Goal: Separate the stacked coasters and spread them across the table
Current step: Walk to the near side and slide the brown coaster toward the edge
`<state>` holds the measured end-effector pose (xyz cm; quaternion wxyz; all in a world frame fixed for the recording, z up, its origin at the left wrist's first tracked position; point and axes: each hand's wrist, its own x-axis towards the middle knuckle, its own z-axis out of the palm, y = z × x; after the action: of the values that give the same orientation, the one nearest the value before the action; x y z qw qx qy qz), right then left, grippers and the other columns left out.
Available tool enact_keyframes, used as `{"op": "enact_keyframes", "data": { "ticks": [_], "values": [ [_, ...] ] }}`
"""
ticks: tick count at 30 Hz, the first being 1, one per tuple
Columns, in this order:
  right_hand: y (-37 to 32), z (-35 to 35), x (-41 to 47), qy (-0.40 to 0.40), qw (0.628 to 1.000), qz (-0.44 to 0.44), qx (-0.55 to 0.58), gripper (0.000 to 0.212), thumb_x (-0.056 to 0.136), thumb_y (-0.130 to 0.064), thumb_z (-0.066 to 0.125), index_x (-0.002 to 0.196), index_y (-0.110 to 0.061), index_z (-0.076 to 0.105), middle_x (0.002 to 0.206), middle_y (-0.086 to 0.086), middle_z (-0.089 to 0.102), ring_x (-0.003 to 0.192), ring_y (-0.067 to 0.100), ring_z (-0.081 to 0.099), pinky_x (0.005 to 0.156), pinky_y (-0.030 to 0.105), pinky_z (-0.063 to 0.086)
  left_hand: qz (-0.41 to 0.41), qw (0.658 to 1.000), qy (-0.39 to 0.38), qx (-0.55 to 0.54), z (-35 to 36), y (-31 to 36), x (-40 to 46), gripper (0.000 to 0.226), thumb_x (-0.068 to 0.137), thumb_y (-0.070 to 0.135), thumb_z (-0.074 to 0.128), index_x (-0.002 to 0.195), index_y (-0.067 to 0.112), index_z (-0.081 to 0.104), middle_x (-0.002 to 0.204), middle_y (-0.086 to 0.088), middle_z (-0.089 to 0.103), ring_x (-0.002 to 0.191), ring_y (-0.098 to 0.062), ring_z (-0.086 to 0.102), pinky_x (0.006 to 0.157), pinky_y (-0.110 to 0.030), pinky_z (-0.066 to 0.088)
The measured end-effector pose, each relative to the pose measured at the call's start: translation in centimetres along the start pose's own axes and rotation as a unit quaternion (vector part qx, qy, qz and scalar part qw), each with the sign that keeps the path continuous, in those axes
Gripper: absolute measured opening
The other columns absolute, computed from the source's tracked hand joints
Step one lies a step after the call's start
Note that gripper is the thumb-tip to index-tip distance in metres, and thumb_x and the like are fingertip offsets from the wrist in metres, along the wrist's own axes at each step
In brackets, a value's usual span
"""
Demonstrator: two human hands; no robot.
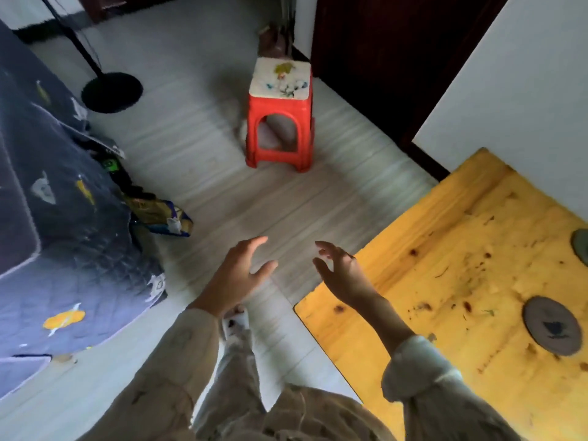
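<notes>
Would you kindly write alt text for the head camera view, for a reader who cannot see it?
Two empty, open hands, left hand and right hand, hover beside a yellow wooden table. One round grey coaster lies flat on it, with another coaster cut off at the frame's edge. A red stool stands on the floor beyond.

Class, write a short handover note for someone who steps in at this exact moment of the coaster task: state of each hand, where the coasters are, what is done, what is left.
Left hand: open, empty, held above the floor.
Right hand: open, empty, over the near left edge of the yellow table.
Coasters: one dark round coaster lies flat and alone on the table. A second coaster lies apart from it, cut off by the right edge of the view.
Done: at least two coasters are laid out singly.
Left: no stack is in view, so look to the right and check whether any coasters remain stacked.
</notes>
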<state>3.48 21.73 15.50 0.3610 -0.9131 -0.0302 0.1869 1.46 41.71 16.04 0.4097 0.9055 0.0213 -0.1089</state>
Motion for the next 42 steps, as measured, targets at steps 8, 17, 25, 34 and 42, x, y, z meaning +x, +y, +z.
{"op": "enact_keyframes", "data": {
  "ticks": [8,17,25,34,42],
  "values": [
    [-4.3,-0.4,7.4,0.112,0.984,0.128,0.053,0.042,0.095,-0.024,0.049,0.135,-0.013,0.043,0.131,0.015,0.059,0.121,0.027,0.056,0.099,0.036,0.046,0.108,0.985,-0.116,0.067,-6.7,-1.6,13.6,0.051,0.083,0.024,0.062,0.130,0.012,0.046,0.132,-0.010,0.051,0.124,-0.023,0.046,0.102,-0.024,0.030],
    [-0.9,-3.6,8.4,0.260,0.914,0.290,0.117,0.041,0.095,-0.022,0.049,0.134,-0.011,0.044,0.131,0.015,0.058,0.121,0.025,0.056,0.099,0.035,0.046,0.259,0.913,-0.295,0.112,-1.4,5.6,24.8,0.049,0.084,0.025,0.061,0.129,0.015,0.045,0.132,-0.009,0.051,0.125,-0.022,0.044,0.103,-0.022,0.027],
    [5.9,-8.8,10.2,0.341,0.845,0.374,0.173,0.040,0.095,-0.024,0.048,0.133,-0.011,0.045,0.128,0.014,0.060,0.117,0.028,0.058,0.094,0.035,0.046,0.346,0.835,-0.385,0.188,6.5,13.2,32.5,0.049,0.084,0.034,0.057,0.130,0.023,0.042,0.132,0.001,0.049,0.126,-0.015,0.043,0.101,-0.020,0.026],
    [11.3,-12.4,7.8,0.409,0.750,0.462,0.239,0.039,0.095,-0.025,0.048,0.132,-0.013,0.044,0.131,0.013,0.058,0.116,0.028,0.057,0.094,0.034,0.046,0.412,0.724,-0.489,0.259,16.4,22.7,35.6,0.050,0.088,0.039,0.049,0.134,0.028,0.034,0.141,0.006,0.038,0.132,-0.012,0.031,0.106,-0.028,0.025],
    [19.0,-15.5,6.4,0.443,0.659,0.553,0.251,0.040,0.095,-0.024,0.047,0.133,-0.010,0.045,0.133,0.015,0.056,0.119,0.030,0.054,0.098,0.037,0.044,0.445,0.619,-0.567,0.312,28.1,26.7,35.7,0.055,0.089,0.031,0.049,0.139,0.024,0.028,0.153,-0.001,0.020,0.141,-0.020,0.013,0.115,-0.040,0.017]
  ]
}}
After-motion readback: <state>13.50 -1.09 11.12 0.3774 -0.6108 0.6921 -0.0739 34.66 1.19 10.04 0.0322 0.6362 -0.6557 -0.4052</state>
